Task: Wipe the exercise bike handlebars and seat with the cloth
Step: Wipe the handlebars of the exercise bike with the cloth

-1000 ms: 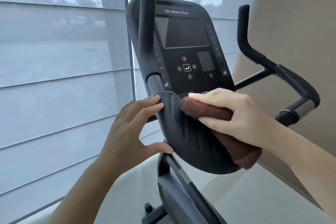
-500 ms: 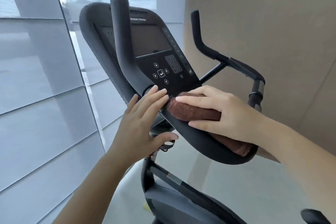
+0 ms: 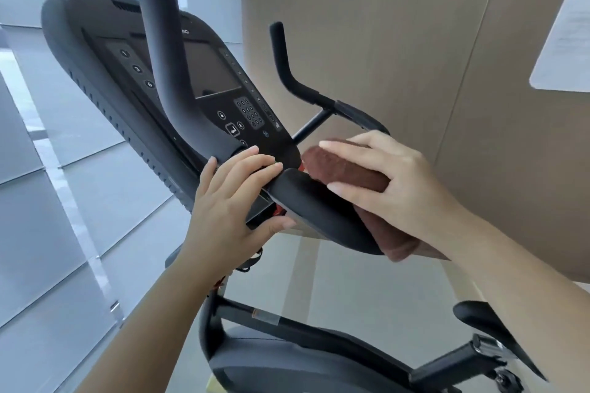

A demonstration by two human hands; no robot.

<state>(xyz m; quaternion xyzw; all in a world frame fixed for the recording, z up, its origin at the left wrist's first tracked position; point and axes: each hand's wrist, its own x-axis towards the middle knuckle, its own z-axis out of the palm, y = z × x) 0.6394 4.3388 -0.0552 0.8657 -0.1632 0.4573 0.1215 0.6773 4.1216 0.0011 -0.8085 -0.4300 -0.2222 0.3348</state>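
I am wiping the near handlebar: my right hand grips the cloth, my left hand rests flat, and next I should rub farther right.

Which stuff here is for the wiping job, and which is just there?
For the job:
cloth, gripped by the right hand
handlebars, with the left hand resting on them
seat

Just there:
console screen
paper on the wall
window blinds

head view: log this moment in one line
right hand grips cloth against curved pad | left hand rests at upright handlebar base | seat untouched
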